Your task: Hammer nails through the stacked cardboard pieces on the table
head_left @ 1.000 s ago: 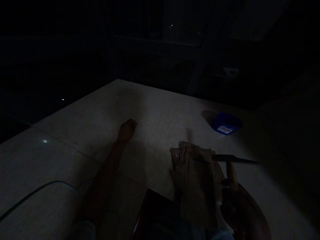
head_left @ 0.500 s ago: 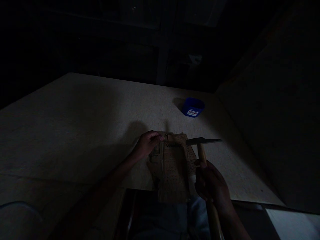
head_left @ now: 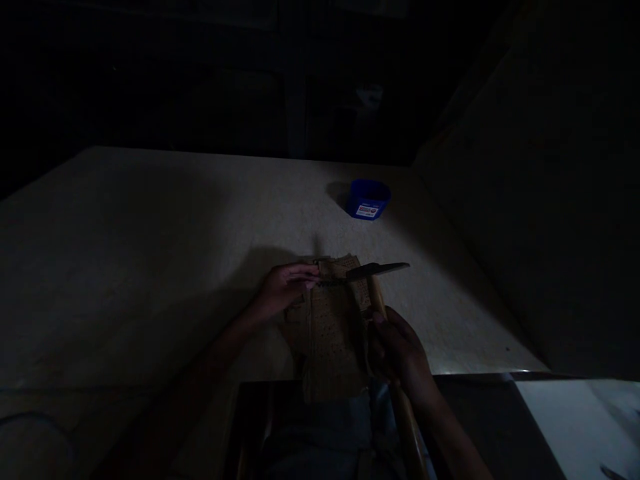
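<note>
The scene is very dim, and a pale worktop (head_left: 150,233) fills the middle of the view. A brown perforated piece (head_left: 330,327), flat and dotted with small holes, lies near the worktop's near edge. Its lower end reaches past that edge toward the person's lap.

The left hand (head_left: 285,288) rests at the piece's upper left corner. Its fingers are drawn together, with the tips pressed against the top edge. It is too dark to tell whether they nip the edge itself or something small held there.

The right hand (head_left: 397,350) is wrapped tight around the wooden handle of a hammer (head_left: 376,293), gripping it a little below the head. The rest of the handle runs back along the forearm toward the bottom of the view. The hammer's slim dark head lies level across the top of the piece. Its left end is just beside the left fingertips, and its right end juts out over bare worktop. Whether the head touches the piece or hangs just above it cannot be made out.

Farther back and to the right, well apart from both hands, a small blue tub (head_left: 369,198) stands on the worktop. A white label (head_left: 367,211) on it faces the camera. A lighter surface (head_left: 575,420) shows at the lower right, below the worktop's edge.
</note>
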Available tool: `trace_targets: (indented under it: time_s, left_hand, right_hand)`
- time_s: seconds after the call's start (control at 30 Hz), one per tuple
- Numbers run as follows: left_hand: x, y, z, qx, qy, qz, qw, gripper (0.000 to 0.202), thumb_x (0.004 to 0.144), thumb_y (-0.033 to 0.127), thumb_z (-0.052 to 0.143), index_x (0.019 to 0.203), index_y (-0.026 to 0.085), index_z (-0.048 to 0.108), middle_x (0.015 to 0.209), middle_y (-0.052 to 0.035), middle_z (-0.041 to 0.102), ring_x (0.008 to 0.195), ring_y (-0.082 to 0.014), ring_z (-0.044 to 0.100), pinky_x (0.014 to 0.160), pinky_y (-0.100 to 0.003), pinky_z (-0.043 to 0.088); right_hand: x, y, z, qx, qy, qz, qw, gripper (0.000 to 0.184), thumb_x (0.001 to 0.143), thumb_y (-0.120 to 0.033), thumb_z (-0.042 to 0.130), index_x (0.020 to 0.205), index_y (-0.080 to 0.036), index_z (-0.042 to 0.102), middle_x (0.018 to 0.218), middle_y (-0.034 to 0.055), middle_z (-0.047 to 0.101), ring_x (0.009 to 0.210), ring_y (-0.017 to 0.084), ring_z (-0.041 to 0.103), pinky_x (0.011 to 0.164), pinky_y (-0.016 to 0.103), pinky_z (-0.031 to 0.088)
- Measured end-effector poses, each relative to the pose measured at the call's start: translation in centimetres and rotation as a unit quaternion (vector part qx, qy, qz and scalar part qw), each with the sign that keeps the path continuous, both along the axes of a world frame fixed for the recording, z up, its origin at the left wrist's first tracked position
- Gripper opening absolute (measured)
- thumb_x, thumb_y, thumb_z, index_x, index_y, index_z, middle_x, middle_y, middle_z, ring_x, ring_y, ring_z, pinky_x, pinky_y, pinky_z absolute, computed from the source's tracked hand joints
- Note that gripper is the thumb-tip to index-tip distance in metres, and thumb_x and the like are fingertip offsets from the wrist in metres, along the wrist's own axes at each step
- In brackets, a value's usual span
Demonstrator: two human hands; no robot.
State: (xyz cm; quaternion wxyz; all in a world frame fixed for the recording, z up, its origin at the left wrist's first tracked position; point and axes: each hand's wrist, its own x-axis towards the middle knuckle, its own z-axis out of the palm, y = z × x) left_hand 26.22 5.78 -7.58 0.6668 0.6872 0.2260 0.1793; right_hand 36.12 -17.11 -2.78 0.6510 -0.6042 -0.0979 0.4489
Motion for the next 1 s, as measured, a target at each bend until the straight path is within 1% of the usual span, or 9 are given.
trace_targets:
  time_s: [0.03, 0.1, 0.23, 0.37, 0.47, 0.6, 0.8, 0.93, 1.0]
  left_hand:
    - [-0.1, 0.1, 0.1, -0.002, -0.002, 0.0, 1.0, 0.04, 0.071, 0.045, 0.079, 0.101, 0.018, 0.075, 0.107, -0.0111, 0.078, 0.097, -0.0248, 0.074, 0.085, -0.038, 0.06]
    - [-0.1, 0.0, 0.4, -0.015, 0.001, 0.013, 1.0, 0.042, 0.073, 0.05, 0.077, 0.098, 0.017, 0.075, 0.103, -0.0118, 0.078, 0.092, -0.025, 0.075, 0.082, -0.038, 0.061]
    - [0.1, -0.4, 0.6, -0.039, 0.019, 0.044, 0.998, 0.047, 0.07, 0.056, 0.078, 0.091, 0.015, 0.075, 0.084, -0.0095, 0.078, 0.075, -0.022, 0.074, 0.068, -0.034, 0.062]
    - [0.0, -0.4, 0.4, 0.011, 0.036, 0.062, 0.997, 0.042, 0.07, 0.053, 0.078, 0.092, 0.017, 0.075, 0.07, -0.0035, 0.072, 0.06, -0.015, 0.067, 0.056, -0.026, 0.055]
    - [0.0, -0.3, 0.1, 0.033, 0.044, 0.065, 0.996, 0.039, 0.073, 0.05, 0.075, 0.094, 0.017, 0.077, 0.066, -0.002, 0.07, 0.055, -0.0123, 0.062, 0.052, -0.022, 0.05]
    - [0.0, -0.3, -0.4, 0.055, 0.046, 0.065, 0.995, 0.036, 0.076, 0.044, 0.072, 0.098, 0.016, 0.078, 0.065, -0.0014, 0.07, 0.057, -0.0122, 0.061, 0.054, -0.022, 0.049]
    - [-0.1, -0.7, -0.9, 0.115, 0.038, 0.053, 0.991, 0.031, 0.082, 0.04, 0.066, 0.1, 0.017, 0.079, 0.065, -0.0012, 0.071, 0.059, -0.0133, 0.063, 0.059, -0.023, 0.051]
    - [-0.2, -0.7, -1.3, 0.149, 0.041, 0.034, 0.987, 0.031, 0.087, 0.039, 0.061, 0.102, 0.018, 0.079, 0.072, -0.0031, 0.075, 0.062, -0.0144, 0.066, 0.06, -0.024, 0.053]
    - [-0.2, -0.8, -1.3, 0.169, 0.043, 0.021, 0.984, 0.031, 0.089, 0.037, 0.059, 0.104, 0.019, 0.078, 0.079, -0.0044, 0.078, 0.065, -0.015, 0.069, 0.063, -0.025, 0.054]
  right_hand:
    - [0.0, 0.0, 0.0, 0.002, 0.0, 0.0, 1.0, 0.045, 0.083, -0.062, 0.067, 0.092, -0.021, 0.052, 0.046, -0.0128, 0.043, 0.026, 0.003, 0.026, 0.027, 0.014, 0.022]
    - [0.0, 0.0, 0.1, -0.003, 0.003, 0.0, 1.0, 0.044, 0.083, -0.061, 0.067, 0.092, -0.021, 0.053, 0.046, -0.0127, 0.043, 0.027, 0.003, 0.027, 0.028, 0.013, 0.023]
    - [0.0, -0.1, 0.6, -0.006, 0.01, 0.003, 1.0, 0.04, 0.085, -0.057, 0.067, 0.095, -0.021, 0.053, 0.047, -0.0129, 0.044, 0.028, 0.003, 0.028, 0.029, 0.013, 0.024]
    - [0.0, -0.2, 0.5, 0.002, 0.013, 0.005, 1.0, 0.039, 0.086, -0.057, 0.067, 0.091, -0.021, 0.05, 0.049, -0.0124, 0.045, 0.028, 0.002, 0.029, 0.029, 0.013, 0.025]
    - [0.0, -0.3, -0.1, 0.007, 0.013, -0.001, 1.0, 0.041, 0.085, -0.059, 0.067, 0.086, -0.022, 0.048, 0.048, -0.0124, 0.045, 0.027, 0.002, 0.029, 0.027, 0.013, 0.023]
    - [-0.1, -0.4, -0.8, 0.012, 0.006, -0.01, 1.0, 0.042, 0.084, -0.059, 0.068, 0.084, -0.022, 0.047, 0.047, -0.0127, 0.043, 0.026, 0.003, 0.028, 0.026, 0.013, 0.021]
    - [-0.2, -0.3, -1.0, 0.028, 0.021, -0.01, 0.999, 0.042, 0.084, -0.058, 0.069, 0.084, -0.022, 0.048, 0.047, -0.0128, 0.044, 0.026, 0.001, 0.027, 0.025, 0.012, 0.022]
    - [-0.1, -0.2, -1.1, 0.031, 0.029, -0.005, 0.999, 0.042, 0.083, -0.059, 0.07, 0.086, -0.022, 0.048, 0.047, -0.0127, 0.044, 0.026, 0.002, 0.027, 0.024, 0.012, 0.021]
    - [-0.1, -0.2, -1.1, 0.028, 0.03, -0.003, 0.999, 0.043, 0.082, -0.059, 0.07, 0.087, -0.022, 0.049, 0.046, -0.0128, 0.044, 0.025, 0.003, 0.027, 0.024, 0.012, 0.021]
